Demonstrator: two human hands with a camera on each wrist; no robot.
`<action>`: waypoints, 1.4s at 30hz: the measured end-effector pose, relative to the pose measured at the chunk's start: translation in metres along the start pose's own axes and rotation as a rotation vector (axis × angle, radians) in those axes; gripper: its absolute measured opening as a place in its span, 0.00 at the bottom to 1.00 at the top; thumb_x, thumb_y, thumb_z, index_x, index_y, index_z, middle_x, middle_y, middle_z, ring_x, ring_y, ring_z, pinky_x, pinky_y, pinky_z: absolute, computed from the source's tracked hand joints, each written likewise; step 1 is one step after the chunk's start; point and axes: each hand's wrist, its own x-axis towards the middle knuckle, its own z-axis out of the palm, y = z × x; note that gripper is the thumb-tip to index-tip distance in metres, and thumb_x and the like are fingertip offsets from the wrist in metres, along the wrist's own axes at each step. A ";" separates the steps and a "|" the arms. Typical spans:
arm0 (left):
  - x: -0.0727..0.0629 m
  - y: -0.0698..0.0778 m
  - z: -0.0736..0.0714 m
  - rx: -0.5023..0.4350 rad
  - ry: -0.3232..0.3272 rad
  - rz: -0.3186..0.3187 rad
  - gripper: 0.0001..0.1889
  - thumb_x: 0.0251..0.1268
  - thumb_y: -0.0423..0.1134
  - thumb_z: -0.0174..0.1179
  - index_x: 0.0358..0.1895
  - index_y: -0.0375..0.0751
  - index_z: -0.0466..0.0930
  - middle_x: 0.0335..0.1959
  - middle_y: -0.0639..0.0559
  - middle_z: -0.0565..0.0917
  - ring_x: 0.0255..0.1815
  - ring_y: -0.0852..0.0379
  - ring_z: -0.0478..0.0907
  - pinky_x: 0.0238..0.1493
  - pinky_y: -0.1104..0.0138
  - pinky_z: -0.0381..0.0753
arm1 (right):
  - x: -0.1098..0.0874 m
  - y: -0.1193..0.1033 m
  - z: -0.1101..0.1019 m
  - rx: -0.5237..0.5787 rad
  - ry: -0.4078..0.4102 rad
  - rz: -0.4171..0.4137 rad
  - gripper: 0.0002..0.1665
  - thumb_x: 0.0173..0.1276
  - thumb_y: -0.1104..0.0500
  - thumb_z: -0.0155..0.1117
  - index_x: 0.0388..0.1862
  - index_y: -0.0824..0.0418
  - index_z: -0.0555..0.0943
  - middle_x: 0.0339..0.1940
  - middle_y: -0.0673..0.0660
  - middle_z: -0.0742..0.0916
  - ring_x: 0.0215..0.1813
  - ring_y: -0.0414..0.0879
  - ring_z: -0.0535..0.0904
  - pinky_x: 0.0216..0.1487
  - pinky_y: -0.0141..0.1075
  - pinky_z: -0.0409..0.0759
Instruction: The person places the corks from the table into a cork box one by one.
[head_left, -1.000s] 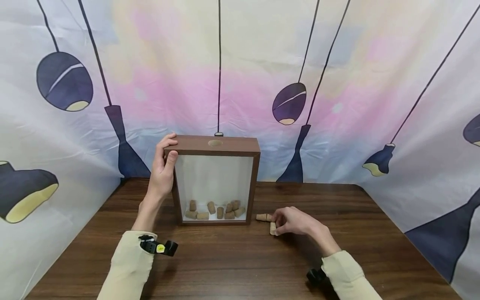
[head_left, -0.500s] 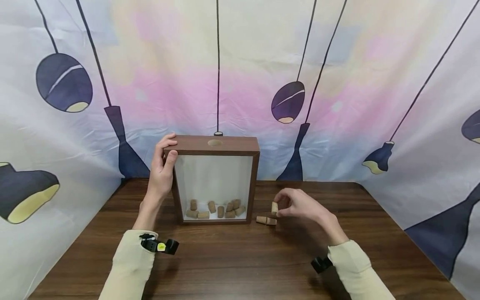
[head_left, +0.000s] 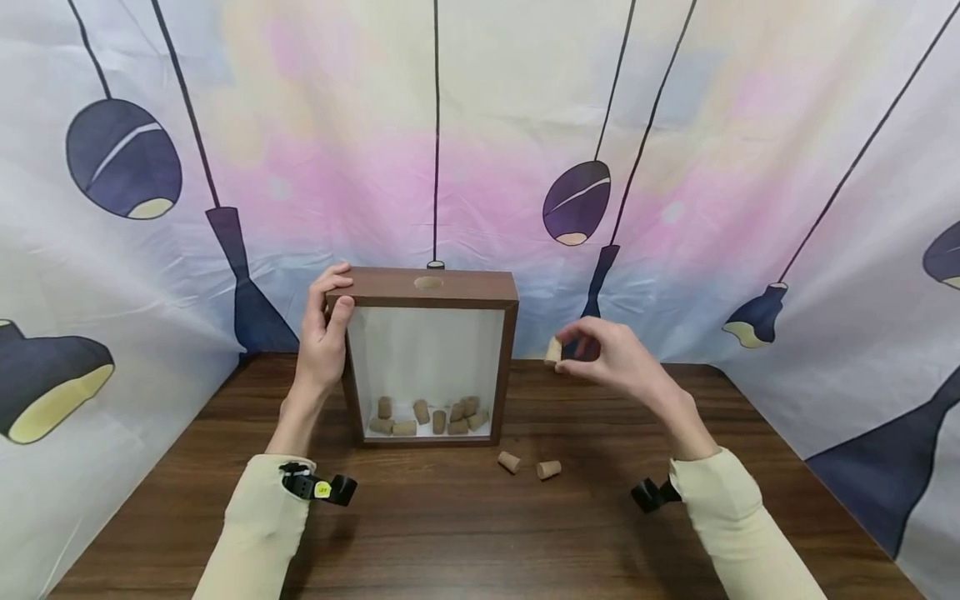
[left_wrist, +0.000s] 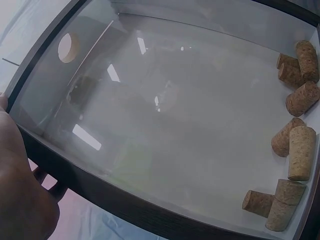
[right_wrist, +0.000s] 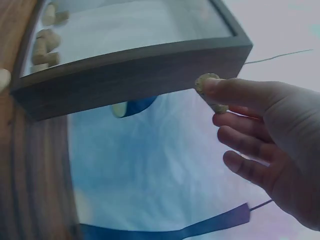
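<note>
A brown wooden shadow box (head_left: 514,367) with a clear front stands upright on the table, a round hole (head_left: 429,283) in its top. My left hand (head_left: 322,342) grips its upper left edge, thumb in front and fingers over the top and side. Between thumb and fingertips my right hand (head_left: 618,358) pinches a cork (head_left: 553,350), raised off the table to the right of the box. Several corks (left_wrist: 302,152) lie inside along the bottom of the box. Two loose corks, a nearer one (head_left: 549,470) and another (head_left: 509,462), lie on the table by its lower right corner.
The dark wood-grain table (head_left: 450,533) extends around the box. Behind and on both sides hangs a cloth backdrop (head_left: 480,167) printed with lamps. Black cameras sit at both wrists, the left one (head_left: 343,490) near the sleeve cuff.
My right hand has picked up one cork and raised it up from the table. The two corks left there have shifted nearer me and apart. My left hand keeps its grip on the box.
</note>
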 end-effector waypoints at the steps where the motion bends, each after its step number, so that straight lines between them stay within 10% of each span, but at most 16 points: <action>1: 0.001 0.001 0.000 0.001 0.003 0.001 0.21 0.80 0.43 0.48 0.61 0.27 0.67 0.72 0.43 0.67 0.75 0.51 0.59 0.59 0.68 0.62 | 0.002 -0.002 -0.003 -0.006 0.022 -0.019 0.19 0.58 0.57 0.78 0.47 0.57 0.84 0.34 0.50 0.86 0.31 0.39 0.79 0.35 0.34 0.78; 21: 0.004 0.003 0.002 0.014 0.001 0.012 0.20 0.80 0.42 0.48 0.61 0.27 0.67 0.72 0.41 0.66 0.75 0.52 0.60 0.55 0.69 0.62 | 0.051 -0.052 -0.028 -0.008 0.275 -0.224 0.20 0.56 0.59 0.79 0.47 0.60 0.84 0.40 0.52 0.87 0.32 0.43 0.77 0.37 0.38 0.79; 42: 0.000 -0.001 0.001 0.037 -0.008 -0.021 0.18 0.80 0.37 0.46 0.61 0.25 0.65 0.73 0.36 0.64 0.75 0.51 0.59 0.50 0.67 0.60 | 0.129 -0.113 -0.004 -0.027 0.073 -0.258 0.19 0.60 0.53 0.77 0.47 0.59 0.84 0.43 0.52 0.86 0.35 0.43 0.77 0.42 0.33 0.74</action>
